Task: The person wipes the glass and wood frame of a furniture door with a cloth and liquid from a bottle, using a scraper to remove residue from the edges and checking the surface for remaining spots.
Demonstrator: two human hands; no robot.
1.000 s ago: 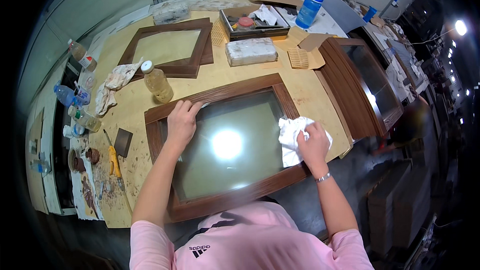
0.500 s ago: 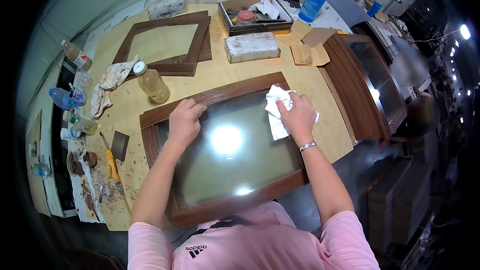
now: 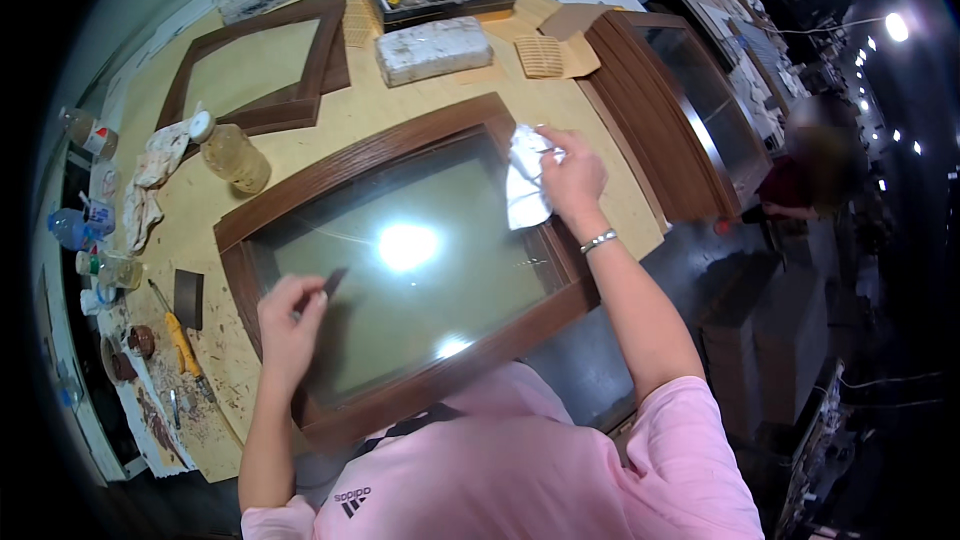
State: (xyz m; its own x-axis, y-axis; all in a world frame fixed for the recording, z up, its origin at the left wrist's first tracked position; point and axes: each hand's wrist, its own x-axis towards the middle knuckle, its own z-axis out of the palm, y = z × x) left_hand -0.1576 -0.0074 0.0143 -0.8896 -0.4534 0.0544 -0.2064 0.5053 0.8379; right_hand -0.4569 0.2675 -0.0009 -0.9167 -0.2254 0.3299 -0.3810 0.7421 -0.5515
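Observation:
A brown wooden frame (image 3: pixel 275 202) with a glass pane (image 3: pixel 430 315) lies in front of me, its near edge by my body. My right hand (image 3: pixel 575 178) is closed on a crumpled white cloth (image 3: pixel 524 190) at the frame's right side. Over the left part of the glass, my left hand (image 3: pixel 290 325) pinches a small dark, flat piece (image 3: pixel 336 282) between thumb and fingers. I cannot tell what that piece is. Bright lamp reflections show on the pane.
A capped jar of yellowish liquid (image 3: pixel 232 155) stands beyond the frame's far left corner. To the left lie a stained rag (image 3: pixel 155 175), a dark flat block (image 3: pixel 188 300) and a yellow-handled tool (image 3: pixel 182 343). Stacked brown frames (image 3: pixel 650 110) are at right; a wrapped white block (image 3: pixel 435 50) sits behind.
My left hand has come from the far rail toward me and left, and the dark piece now shows in it. The right hand keeps the cloth near the right rail. The view has shifted.

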